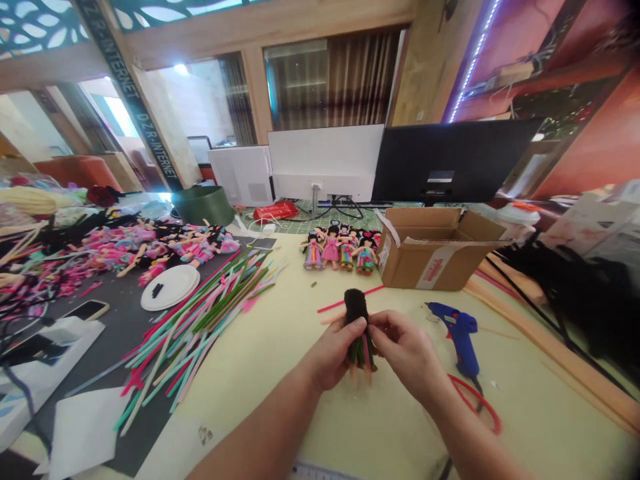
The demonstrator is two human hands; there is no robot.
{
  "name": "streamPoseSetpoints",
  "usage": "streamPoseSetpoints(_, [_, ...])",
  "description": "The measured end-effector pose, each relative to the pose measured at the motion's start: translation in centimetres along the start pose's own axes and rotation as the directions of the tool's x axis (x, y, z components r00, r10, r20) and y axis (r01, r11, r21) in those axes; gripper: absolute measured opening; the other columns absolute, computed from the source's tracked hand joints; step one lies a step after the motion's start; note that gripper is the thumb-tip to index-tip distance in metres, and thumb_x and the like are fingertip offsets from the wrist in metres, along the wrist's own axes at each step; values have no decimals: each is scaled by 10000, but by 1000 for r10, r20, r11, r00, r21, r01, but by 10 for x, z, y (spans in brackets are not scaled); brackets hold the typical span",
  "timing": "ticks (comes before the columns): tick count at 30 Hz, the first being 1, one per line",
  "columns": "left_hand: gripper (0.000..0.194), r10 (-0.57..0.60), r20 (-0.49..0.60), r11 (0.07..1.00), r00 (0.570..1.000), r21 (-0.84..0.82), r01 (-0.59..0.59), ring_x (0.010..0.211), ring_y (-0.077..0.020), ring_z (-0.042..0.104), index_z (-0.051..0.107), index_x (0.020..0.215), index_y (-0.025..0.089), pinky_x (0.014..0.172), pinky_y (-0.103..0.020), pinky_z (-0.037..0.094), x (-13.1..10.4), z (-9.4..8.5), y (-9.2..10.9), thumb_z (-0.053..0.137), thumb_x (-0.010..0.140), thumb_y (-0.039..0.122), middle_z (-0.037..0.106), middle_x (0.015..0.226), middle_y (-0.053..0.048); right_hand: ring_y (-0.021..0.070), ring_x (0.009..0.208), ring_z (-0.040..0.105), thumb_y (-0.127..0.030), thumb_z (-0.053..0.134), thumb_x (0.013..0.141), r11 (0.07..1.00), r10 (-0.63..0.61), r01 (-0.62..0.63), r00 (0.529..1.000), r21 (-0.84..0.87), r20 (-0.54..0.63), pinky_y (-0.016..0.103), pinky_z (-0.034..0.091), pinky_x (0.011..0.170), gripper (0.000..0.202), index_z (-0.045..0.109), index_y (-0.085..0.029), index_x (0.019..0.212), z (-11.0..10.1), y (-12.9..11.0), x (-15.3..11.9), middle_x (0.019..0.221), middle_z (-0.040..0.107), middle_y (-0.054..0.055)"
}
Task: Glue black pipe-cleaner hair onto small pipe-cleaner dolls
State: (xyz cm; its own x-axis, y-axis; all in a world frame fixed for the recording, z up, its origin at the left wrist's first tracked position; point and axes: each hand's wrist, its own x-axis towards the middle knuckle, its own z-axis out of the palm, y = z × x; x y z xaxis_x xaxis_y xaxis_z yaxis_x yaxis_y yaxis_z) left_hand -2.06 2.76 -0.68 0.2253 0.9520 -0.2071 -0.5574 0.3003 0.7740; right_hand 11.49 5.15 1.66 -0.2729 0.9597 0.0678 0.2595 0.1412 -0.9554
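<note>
Bare forearms [260,427] are slanting in from the bottom edge, meeting at a small doll [357,308] just right of the frame's centre. Its black hair is pointing up the picture, its pale legs down. The left hand [334,357] is gripping it around the middle, thumb pressed below the hair. The right hand [407,343] is holding thumb and fingertips close together at the doll's right side; whether they are pinching anything I cannot tell. Right of this hand, a blue glue gun [463,337] is lying on the yellow table [270,373]. Pipe cleaners [200,347] are fanning out at centre left. Finished-looking dolls [340,248] are clustering beside a box [445,263] at upper right.
</note>
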Motion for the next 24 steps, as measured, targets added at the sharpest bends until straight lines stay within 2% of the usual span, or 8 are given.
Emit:
streamPoseSetpoints(6, [455,-16,25,1000,1000,-10,17,660,-175,678,571,1114,146,503,-262,552,0,1,0,683,783,437,691,901,-95,189,621,656,-336,623,776,994,34,-36,999,102,20,320,575,597,153,637,-194,831,0,2,1,682,674,22])
streamPoseSetpoints(15, [455,-33,29,999,999,0,33,656,-171,655,568,1133,157,499,-273,555,1,-1,-4,671,795,443,642,774,-47,146,493,563,-288,570,802,1000,-15,15,999,-1,38,252,455,460,98,602,-199,777,-2,3,0,561,593,-13])
streamPoseSetpoints(20, [452,-12,18,1000,1000,-9,12,638,-162,629,578,1102,158,500,-283,551,1,-1,-3,683,779,456,627,744,-35,151,496,551,-343,577,808,999,-12,12,1000,-41,7,262,442,472,154,635,-200,809,-3,2,1,569,605,-6])
streamPoseSetpoints(22, [465,-9,12,999,1000,-31,10,643,-163,626,589,1064,148,509,-288,553,2,-2,-3,674,773,501,631,745,-39,154,499,552,-348,576,812,995,-9,7,1000,-100,-16,268,439,485,157,640,-205,819,-3,3,1,578,610,-4])
streamPoseSetpoints(24, [523,-32,23,998,999,-62,34,656,-167,630,598,1061,140,514,-285,550,3,-2,-3,633,773,575,646,765,-55,154,524,563,-322,564,818,979,-64,55,997,-195,-38,276,446,520,135,644,-213,817,-3,2,0,636,627,6])
